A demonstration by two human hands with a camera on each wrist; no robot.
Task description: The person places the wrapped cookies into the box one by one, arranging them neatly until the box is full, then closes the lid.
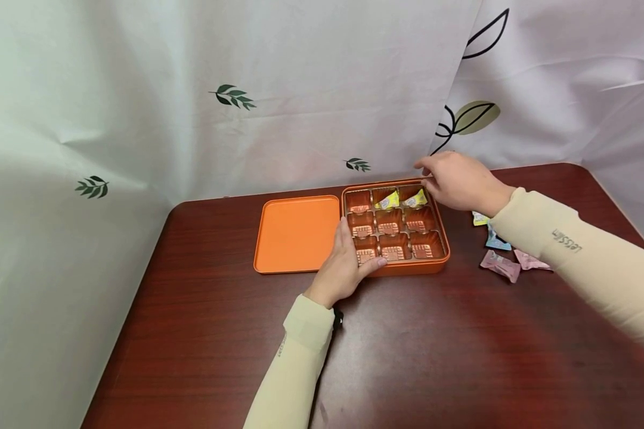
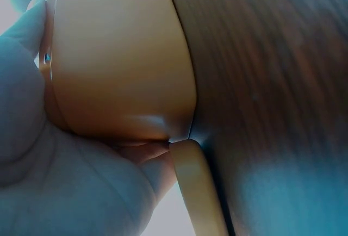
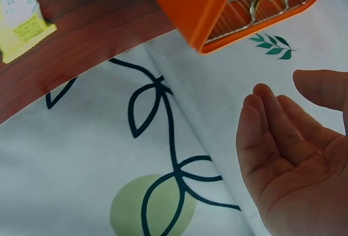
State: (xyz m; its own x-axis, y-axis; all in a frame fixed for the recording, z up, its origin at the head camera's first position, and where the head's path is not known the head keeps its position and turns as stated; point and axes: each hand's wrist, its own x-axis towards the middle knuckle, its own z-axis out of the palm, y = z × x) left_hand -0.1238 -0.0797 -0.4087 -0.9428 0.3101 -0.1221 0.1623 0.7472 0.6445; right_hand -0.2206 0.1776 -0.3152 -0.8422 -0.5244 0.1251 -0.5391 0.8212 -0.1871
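An orange box with a copper-coloured tray of square compartments sits on the table. Two yellow-wrapped candies lie in its back row: one candy in the middle compartment, another candy in the right one. My left hand spans the box's front left corner, thumb along the front rim and straight fingers against the left side. In the left wrist view the palm rests at that corner. Over the back right corner hovers my right hand; the right wrist view shows its fingers loosely bent, apart from the box, holding nothing.
The orange lid lies left of the box. To the right are several wrapped candies: a pink candy, another pink candy, a blue candy and a yellow candy. A pale patterned curtain hangs behind the table.
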